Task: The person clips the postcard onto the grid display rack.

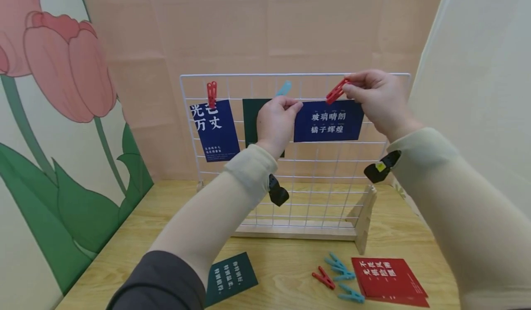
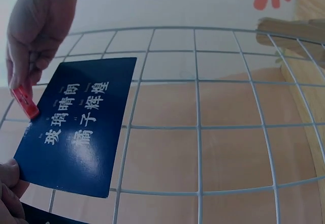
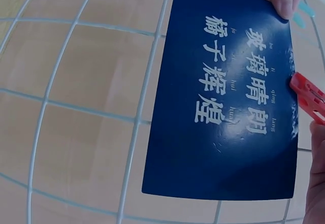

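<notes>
My left hand [image 1: 277, 123] pinches the upper left corner of a wide dark blue card [image 1: 327, 130] with white characters, held against the white wire grid [image 1: 315, 171]. In my right hand [image 1: 379, 98] is a red clothespin [image 1: 337, 91], its tip at the card's top edge. The right wrist view shows this clothespin [image 3: 309, 97] overlapping the edge of the card [image 3: 223, 148]. Left of it hang a dark green card [image 1: 250, 121], partly hidden behind my left hand, under a light blue clothespin [image 1: 284, 87], and a blue card [image 1: 217, 137] under another red clothespin [image 1: 212, 93].
The grid stands on a wooden base [image 1: 298, 230] on a wood-grain table [image 1: 286, 264]. Nearer lie a green card [image 1: 232, 275], a loose red clothespin [image 1: 323, 278], several light blue clothespins [image 1: 341, 266] and red cards [image 1: 387, 277]. A tulip-printed wall [image 1: 70, 70] rises at left.
</notes>
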The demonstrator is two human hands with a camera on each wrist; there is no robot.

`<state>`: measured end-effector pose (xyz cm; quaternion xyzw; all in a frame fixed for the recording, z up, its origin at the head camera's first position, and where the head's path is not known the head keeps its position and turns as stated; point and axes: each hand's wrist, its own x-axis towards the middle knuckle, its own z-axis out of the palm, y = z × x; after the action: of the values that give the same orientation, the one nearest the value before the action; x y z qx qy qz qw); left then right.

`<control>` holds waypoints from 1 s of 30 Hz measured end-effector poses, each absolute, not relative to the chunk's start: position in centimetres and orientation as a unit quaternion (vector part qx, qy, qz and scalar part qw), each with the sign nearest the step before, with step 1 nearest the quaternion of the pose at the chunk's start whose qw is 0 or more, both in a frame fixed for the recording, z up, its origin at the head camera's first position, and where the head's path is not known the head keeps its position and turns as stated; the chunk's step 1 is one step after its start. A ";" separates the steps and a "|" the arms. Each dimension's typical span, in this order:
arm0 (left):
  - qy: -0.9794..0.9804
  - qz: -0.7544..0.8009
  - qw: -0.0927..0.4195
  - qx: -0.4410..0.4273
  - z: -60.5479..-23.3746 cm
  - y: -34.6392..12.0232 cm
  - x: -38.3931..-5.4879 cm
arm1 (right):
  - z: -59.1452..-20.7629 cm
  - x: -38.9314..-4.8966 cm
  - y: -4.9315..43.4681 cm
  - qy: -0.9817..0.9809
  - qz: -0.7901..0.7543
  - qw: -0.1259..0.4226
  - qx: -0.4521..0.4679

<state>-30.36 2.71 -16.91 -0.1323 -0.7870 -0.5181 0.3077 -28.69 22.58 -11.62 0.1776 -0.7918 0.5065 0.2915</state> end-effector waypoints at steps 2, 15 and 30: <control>-0.787 -0.517 0.312 -0.132 -16.9 2.7 -30.4 | -11.7 -28.7 22.5 -0.791 0.512 0.287 0.175; -0.769 -0.536 0.321 -0.137 -17.1 2.8 -30.3 | -11.6 -28.7 22.0 -0.843 0.447 0.261 0.146; -0.747 -0.578 0.294 -0.146 -17.9 2.5 -29.7 | -11.9 -28.3 21.9 -0.883 0.353 0.274 0.146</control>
<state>-29.70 2.46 -17.92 -0.1455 -0.7471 -0.5781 0.2941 -28.28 21.87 -11.93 0.1456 -0.8825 0.3531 0.2743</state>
